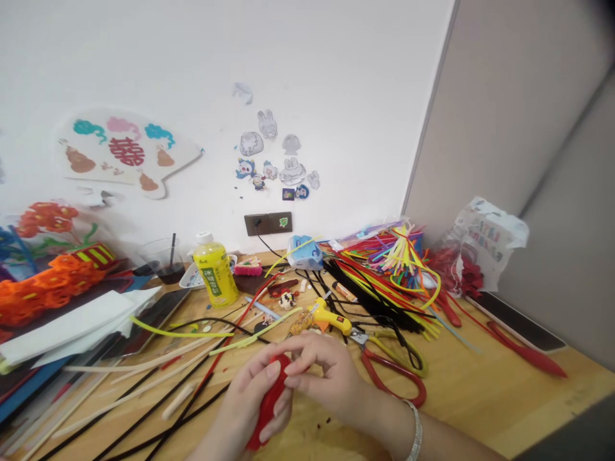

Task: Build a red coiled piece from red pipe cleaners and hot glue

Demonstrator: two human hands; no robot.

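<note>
A long, rounded red piece (pixel 270 406) stands tilted between my hands, low in the view; its exact kind is unclear. My left hand (pixel 254 387) wraps round it, thumb near its upper end. From the other side, my right hand (pixel 327 368) pinches the top of the same piece with thumb and fingertips. Just beyond my fingers lies a yellow glue gun (pixel 330 317). Red-handled scissors (pixel 394 378) rest beside my right wrist. Several pipe cleaners, one of them yellow-green (pixel 254 333), cross the table in front of and left of my hands.
A bottle of yellow drink (pixel 214 272) and a plastic cup with dark liquid (pixel 166 262) stand toward the wall. Large bundles of coloured pipe cleaners (pixel 384 288) spread at the back right. Orange flower crafts (pixel 48 288) and white sheets (pixel 72 326) fill the left.
</note>
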